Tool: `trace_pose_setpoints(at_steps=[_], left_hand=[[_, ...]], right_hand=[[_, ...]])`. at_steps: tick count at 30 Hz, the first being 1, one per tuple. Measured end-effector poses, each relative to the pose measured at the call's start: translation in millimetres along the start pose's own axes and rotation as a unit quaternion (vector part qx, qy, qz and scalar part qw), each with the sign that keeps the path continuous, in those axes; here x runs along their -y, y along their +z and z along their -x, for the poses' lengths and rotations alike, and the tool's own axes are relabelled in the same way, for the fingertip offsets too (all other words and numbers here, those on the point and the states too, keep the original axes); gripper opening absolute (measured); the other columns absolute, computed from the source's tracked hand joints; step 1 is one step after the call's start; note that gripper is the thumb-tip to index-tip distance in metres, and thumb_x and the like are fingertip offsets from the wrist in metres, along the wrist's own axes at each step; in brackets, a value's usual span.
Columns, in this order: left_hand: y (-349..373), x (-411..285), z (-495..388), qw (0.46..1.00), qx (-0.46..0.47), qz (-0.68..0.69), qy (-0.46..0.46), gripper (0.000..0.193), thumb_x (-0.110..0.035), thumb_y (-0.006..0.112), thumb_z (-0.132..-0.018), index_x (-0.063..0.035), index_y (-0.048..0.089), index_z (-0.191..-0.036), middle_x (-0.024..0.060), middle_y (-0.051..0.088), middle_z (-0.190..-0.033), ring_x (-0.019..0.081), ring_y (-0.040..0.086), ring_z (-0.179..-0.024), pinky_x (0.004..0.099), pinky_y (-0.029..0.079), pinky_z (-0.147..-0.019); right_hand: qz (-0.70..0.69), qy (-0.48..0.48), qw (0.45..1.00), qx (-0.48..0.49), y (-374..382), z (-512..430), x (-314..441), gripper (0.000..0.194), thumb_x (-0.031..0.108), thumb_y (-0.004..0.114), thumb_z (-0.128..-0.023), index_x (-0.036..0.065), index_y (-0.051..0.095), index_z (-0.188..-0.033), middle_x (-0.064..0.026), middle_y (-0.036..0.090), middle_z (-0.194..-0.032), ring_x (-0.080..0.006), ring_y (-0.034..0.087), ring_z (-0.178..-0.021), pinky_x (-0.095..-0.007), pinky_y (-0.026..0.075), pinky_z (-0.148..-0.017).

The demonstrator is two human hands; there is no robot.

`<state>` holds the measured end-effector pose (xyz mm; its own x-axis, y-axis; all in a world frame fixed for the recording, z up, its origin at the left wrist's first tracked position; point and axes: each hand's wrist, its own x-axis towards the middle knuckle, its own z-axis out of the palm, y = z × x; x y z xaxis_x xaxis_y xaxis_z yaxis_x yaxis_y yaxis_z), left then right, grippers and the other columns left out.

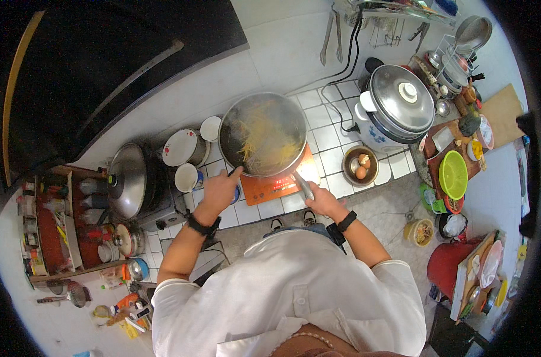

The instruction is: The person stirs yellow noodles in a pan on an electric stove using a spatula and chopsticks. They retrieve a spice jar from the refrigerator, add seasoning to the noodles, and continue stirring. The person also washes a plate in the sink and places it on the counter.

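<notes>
A large metal wok (223,151) sits on an orange induction cooktop (261,192), with yellow shredded food (266,138) in it under rising steam. My left hand (220,189) holds a thin dark handle at the wok's lower left rim; the tool's far end is lost in the steam. My right hand (325,203) grips the wok's metal handle (304,186) at the lower right. To the right of the wok, a brown bowl (346,172) holds eggs (362,165). White cups (186,177) and a floral enamel lid or dish (180,147) stand to the left.
A white electric cooker with a steel lid (397,98) stands at the back right, its black cord (337,114) along the wall. Further right are a cleaver (442,139) and a green basket (453,175). A domed lidded pan (130,180) stands on the left. Dark cabinets (118,53) overhang the upper left.
</notes>
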<state>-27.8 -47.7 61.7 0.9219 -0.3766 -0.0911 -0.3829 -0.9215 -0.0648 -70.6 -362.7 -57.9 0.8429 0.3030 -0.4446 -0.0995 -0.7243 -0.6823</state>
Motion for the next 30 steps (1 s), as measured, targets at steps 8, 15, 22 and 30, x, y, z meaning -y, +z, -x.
trace_pose_setpoints(at_steps=[8,15,22,30], left_hand=[[-64,-8,38,0.999,0.048,0.013,-0.020,0.031,-0.020,0.063,-0.080,-0.0180,0.062,-0.111,0.0108,0.062,-0.072,0.0300,0.064,-0.069,0.0421,0.049,-0.055],[-10,23,2,0.985,0.025,0.048,-0.163,0.033,-0.025,0.054,-0.087,-0.0146,0.060,-0.117,0.0170,0.066,-0.085,0.0355,0.065,-0.082,0.0472,0.052,-0.067],[84,126,-29,0.950,-0.054,0.276,-0.139,0.032,-0.032,0.055,-0.088,-0.0085,0.066,-0.106,0.0195,0.066,-0.082,0.0370,0.065,-0.075,0.0454,0.050,-0.066],[82,58,-36,0.936,-0.087,0.315,-0.128,0.039,-0.036,0.055,-0.089,-0.0071,0.065,-0.114,0.0190,0.068,-0.093,0.0364,0.065,-0.085,0.0439,0.049,-0.075]], right_hand=[[-0.031,0.002,0.999,0.014,0,-2,-2,0.070,0.026,0.059,-0.080,-0.002,0.033,-0.139,-0.0309,0.062,-0.101,-0.0428,0.061,-0.096,-0.0452,0.049,-0.085],[-0.033,0.001,0.999,0.001,0,-2,-2,0.069,0.025,0.059,-0.078,-0.002,0.035,-0.137,-0.0314,0.063,-0.098,-0.0431,0.061,-0.093,-0.0461,0.049,-0.083],[-0.025,-0.010,1.000,0.005,0,0,1,0.069,0.025,0.059,-0.079,-0.002,0.035,-0.137,-0.0317,0.062,-0.097,-0.0431,0.061,-0.093,-0.0463,0.049,-0.082],[-0.026,0.014,0.999,0.031,-2,0,2,0.071,0.028,0.057,-0.080,-0.004,0.033,-0.139,-0.0328,0.060,-0.106,-0.0428,0.059,-0.100,-0.0455,0.048,-0.087]])
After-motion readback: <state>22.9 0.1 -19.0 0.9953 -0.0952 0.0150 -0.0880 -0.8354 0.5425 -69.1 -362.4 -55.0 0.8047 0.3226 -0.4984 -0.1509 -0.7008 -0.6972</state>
